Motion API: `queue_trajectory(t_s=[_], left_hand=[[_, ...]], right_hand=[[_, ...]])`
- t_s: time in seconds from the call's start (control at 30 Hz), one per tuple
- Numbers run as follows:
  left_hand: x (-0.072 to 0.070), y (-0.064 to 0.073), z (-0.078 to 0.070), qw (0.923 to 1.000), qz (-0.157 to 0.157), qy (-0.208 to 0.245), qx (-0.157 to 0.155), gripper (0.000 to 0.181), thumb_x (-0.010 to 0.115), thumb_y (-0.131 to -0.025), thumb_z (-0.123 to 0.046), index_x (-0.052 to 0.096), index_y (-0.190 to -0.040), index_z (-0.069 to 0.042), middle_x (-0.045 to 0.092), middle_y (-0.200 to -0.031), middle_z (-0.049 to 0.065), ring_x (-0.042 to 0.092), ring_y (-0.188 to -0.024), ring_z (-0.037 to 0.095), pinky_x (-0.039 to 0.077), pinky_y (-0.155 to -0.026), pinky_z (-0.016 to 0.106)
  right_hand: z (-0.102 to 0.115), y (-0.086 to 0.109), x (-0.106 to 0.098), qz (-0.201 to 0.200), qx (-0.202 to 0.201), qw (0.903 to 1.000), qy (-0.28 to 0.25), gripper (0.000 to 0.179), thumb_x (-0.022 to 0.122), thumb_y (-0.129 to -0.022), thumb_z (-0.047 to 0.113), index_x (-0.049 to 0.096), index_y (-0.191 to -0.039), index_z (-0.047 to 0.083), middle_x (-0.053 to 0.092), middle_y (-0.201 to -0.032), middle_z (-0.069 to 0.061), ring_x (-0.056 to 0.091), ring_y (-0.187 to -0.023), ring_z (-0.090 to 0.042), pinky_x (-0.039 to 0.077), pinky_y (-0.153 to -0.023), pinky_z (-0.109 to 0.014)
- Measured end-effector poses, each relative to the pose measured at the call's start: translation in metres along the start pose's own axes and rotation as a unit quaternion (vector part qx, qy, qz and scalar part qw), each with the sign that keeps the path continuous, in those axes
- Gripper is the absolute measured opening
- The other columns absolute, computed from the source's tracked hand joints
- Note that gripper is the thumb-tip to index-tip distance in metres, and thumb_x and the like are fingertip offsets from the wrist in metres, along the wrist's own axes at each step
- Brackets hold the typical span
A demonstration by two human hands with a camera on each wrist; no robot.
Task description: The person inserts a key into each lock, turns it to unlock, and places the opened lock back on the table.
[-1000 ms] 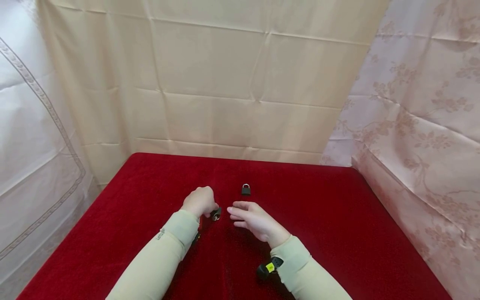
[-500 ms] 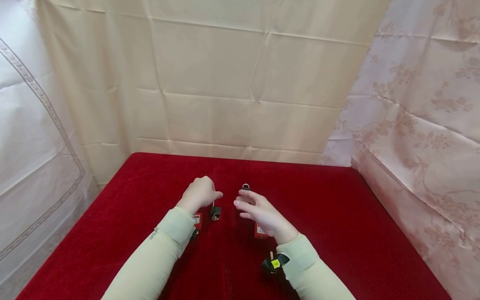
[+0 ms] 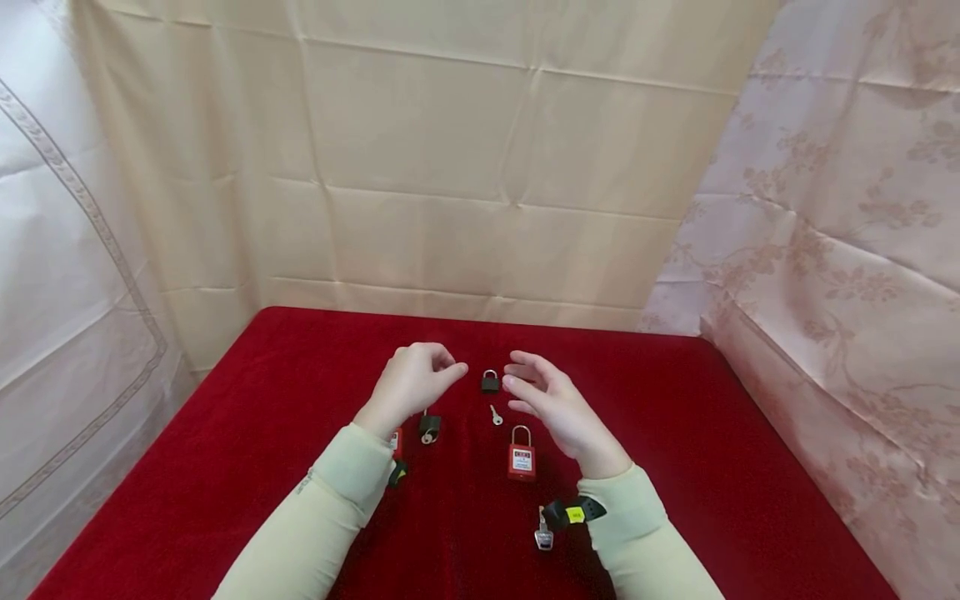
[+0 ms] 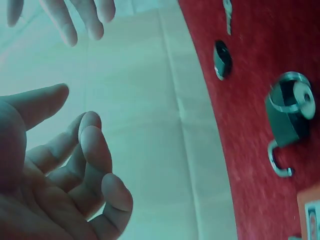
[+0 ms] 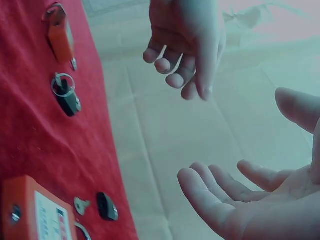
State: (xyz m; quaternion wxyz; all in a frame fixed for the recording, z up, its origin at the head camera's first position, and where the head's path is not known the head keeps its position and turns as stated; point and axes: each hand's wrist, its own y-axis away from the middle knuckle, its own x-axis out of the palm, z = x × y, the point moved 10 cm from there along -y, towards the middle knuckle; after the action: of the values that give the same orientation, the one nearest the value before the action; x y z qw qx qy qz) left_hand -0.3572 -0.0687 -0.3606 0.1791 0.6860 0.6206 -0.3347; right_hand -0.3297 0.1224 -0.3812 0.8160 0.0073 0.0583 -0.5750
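My left hand (image 3: 412,379) is raised over the table, its fingers loosely curled and holding nothing; the thumb stands apart from them in the left wrist view. Below it lies a black padlock (image 3: 430,425) with a key on a ring in it; its shackle (image 4: 280,162) stands open. Facing the left hand, my right hand (image 3: 555,408) hovers with relaxed, spread fingers and nothing in them. Between the hands, a smaller-looking black padlock (image 3: 490,382) sits farther back, with a loose key (image 3: 497,416) in front of it.
A red padlock (image 3: 522,462) with a white label lies near the right wrist, and a key (image 3: 543,535) lies closer to me. Another red padlock (image 3: 396,442) is partly hidden by the left wrist. Red cloth covers the table (image 3: 637,375); curtains (image 3: 450,167) hang behind it.
My left hand has risen from the black padlock with the key ring and moved forward and right. The right hand has moved forward and right, uncovering the red padlock and the loose keys.
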Motion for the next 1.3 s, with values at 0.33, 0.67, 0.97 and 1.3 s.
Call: queue_trajectory(t_s=[0.33,0.67,0.97,1.3], left_hand=[[-0.015,0.015,-0.020,0.9929,-0.056,0.098,0.039,0.019,0.074,-0.095,-0.031,0.073,-0.109,-0.018,0.071,-0.098,-0.005,0.063,-0.087,0.018,0.055,-0.077,0.037],[-0.028,0.026,-0.027,0.9807,-0.093,0.152,0.080,0.014,0.074,-0.095,-0.025,0.073,-0.105,-0.015,0.071,-0.092,-0.005,0.063,-0.081,0.019,0.054,-0.073,0.038],[-0.027,0.025,-0.025,0.9831,-0.086,0.143,0.075,0.014,0.074,-0.095,-0.027,0.073,-0.104,-0.017,0.071,-0.093,-0.005,0.063,-0.081,0.020,0.054,-0.073,0.038],[-0.021,0.028,-0.028,0.9872,-0.071,0.127,0.064,0.016,0.076,-0.094,-0.026,0.073,-0.105,-0.016,0.070,-0.091,-0.005,0.063,-0.080,0.021,0.054,-0.072,0.036]], right_hand=[[0.019,0.006,-0.025,-0.045,-0.039,0.9969,0.050,0.054,0.067,-0.100,0.018,0.046,-0.148,0.006,0.054,-0.141,-0.018,0.055,-0.127,-0.037,0.053,-0.098,-0.045],[0.026,0.009,-0.038,-0.067,-0.053,0.9938,0.071,0.049,0.067,-0.100,0.019,0.051,-0.144,0.005,0.057,-0.138,-0.017,0.057,-0.125,-0.035,0.051,-0.099,-0.051],[0.028,0.010,-0.046,-0.080,-0.060,0.9900,0.099,0.044,0.067,-0.100,0.019,0.055,-0.140,0.004,0.062,-0.131,-0.017,0.062,-0.117,-0.035,0.055,-0.093,-0.045],[0.033,0.014,-0.051,-0.089,-0.054,0.9855,0.133,0.042,0.069,-0.099,0.020,0.058,-0.137,0.006,0.066,-0.125,-0.014,0.065,-0.107,-0.028,0.055,-0.091,-0.052]])
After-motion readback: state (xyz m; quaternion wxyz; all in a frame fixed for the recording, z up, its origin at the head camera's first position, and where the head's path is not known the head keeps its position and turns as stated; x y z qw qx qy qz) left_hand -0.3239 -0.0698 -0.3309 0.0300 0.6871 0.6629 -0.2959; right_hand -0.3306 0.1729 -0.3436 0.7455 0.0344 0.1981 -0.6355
